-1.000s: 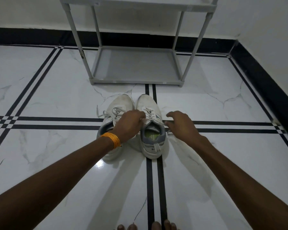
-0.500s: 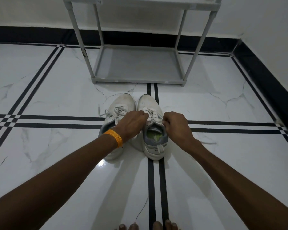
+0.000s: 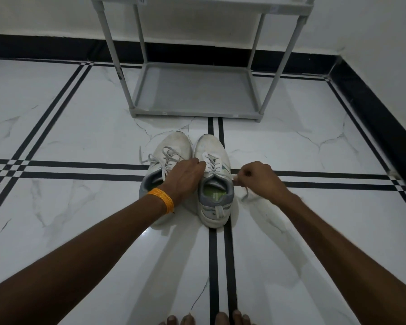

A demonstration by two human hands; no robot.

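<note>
Two white sneakers stand side by side on the tiled floor, toes pointing away from me. The left shoe (image 3: 172,148) has loose laces trailing to its left. The right shoe (image 3: 212,151) shows a green insole. My left hand (image 3: 185,178), with an orange band at the wrist, lies across the gap between the shoes, fingertips at the right shoe's laces; what its fingers do is hidden. My right hand (image 3: 259,178) is beside the right shoe and pinches a white lace end (image 3: 245,192) that hangs down from the fingers.
A grey shoe rack (image 3: 197,112) stands just beyond the shoes, its low shelf bare. A black skirting (image 3: 373,118) runs along the walls behind and at right. My bare toes (image 3: 206,320) show at the bottom edge.
My right hand moved in to the right shoe, took a lace and pulled it out to the right. My left hand stayed at the laces.
</note>
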